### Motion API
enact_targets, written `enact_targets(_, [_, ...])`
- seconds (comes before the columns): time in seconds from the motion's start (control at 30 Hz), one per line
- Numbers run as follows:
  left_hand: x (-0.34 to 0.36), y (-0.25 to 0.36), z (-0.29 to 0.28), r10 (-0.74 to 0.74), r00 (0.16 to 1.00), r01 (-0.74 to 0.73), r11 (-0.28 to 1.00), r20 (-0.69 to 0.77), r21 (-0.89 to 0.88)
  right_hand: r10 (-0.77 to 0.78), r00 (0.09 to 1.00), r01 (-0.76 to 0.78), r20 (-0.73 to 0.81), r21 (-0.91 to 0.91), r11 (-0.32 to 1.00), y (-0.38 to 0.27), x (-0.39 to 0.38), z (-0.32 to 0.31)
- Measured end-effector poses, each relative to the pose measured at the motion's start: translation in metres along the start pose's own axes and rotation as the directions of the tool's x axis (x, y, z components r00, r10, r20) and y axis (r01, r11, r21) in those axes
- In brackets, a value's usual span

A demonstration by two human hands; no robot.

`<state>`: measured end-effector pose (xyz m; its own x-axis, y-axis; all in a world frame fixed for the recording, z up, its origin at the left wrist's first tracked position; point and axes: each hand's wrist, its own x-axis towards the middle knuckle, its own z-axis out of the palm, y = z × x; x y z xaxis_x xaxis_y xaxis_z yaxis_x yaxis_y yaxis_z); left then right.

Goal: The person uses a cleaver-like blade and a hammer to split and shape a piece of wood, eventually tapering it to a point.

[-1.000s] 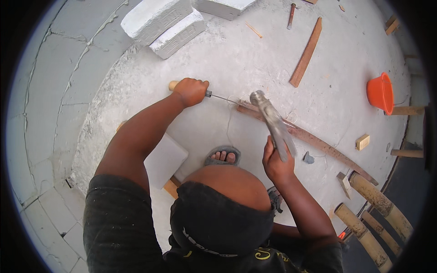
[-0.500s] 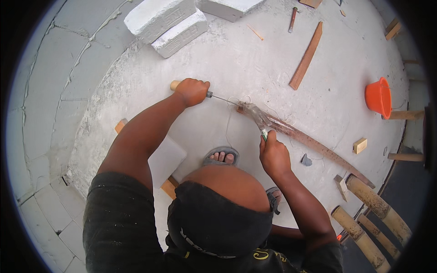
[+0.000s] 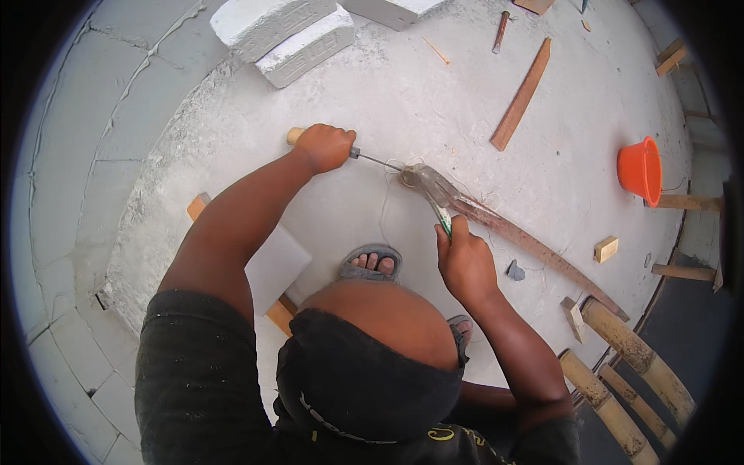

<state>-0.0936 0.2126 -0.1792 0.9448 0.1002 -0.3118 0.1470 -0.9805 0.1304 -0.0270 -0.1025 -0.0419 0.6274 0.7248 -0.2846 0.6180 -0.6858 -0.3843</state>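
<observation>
In my left hand (image 3: 325, 147), closed firmly, is a tool with a pale wooden handle (image 3: 295, 136). A thin metal shaft (image 3: 380, 162) runs from it toward the right. Lower and to the right, my right hand (image 3: 468, 263) grips a tool with a green and white handle (image 3: 443, 220). Its worn grey head (image 3: 422, 183) lies against the upper end of a long reddish-brown tapered strip (image 3: 542, 246). The shaft's tip meets that same end; the exact contact cannot be made out. Thin string (image 3: 385, 209) loops around this spot.
White blocks (image 3: 306, 48) lie at the far left. A shorter brown strip (image 3: 522, 93) and a red-handled tool (image 3: 501, 32) lie farther off. On the right are an orange bucket (image 3: 640, 170), a small wood block (image 3: 606, 249), a grey chunk (image 3: 515, 270) and bamboo poles (image 3: 639, 341).
Both hands keep their grips and barely move. The whole view has shifted slightly, and the grey head sits a little differently on the strip's end.
</observation>
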Motion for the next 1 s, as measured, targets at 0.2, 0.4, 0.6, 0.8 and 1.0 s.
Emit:
enact_targets(0.2, [-0.005, -0.002, -0.005, 0.013, 0.999, -0.014, 1.0, -0.04, -0.019, -0.22, 0.908, 0.25, -0.357, 0.039, 0.967, -0.022, -0.022, -0.025])
enact_targets(0.4, [0.005, -0.003, -0.004, 0.012, 1.0, -0.012, 1.0, -0.018, -0.006, 0.035, 0.999, -0.033, 0.035, -0.049, 0.998, 0.002, -0.001, 0.0])
enact_targets(0.6, [-0.003, -0.001, -0.004, 0.044, 0.998, -0.044, 0.999, -0.038, -0.002, -0.254, 0.885, 0.281, -0.389, 0.013, 0.96, -0.01, -0.023, -0.02])
enact_targets(0.8, [0.01, -0.003, -0.007, 0.007, 1.0, -0.007, 1.0, -0.014, -0.003, 0.159, 0.985, -0.155, 0.073, -0.058, 0.986, 0.003, -0.002, 0.008])
enact_targets(1.0, [0.003, 0.001, -0.007, 0.001, 1.0, -0.001, 1.0, 0.011, 0.005, -0.145, 0.873, 0.248, -0.465, 0.167, 0.954, -0.031, -0.025, -0.052])
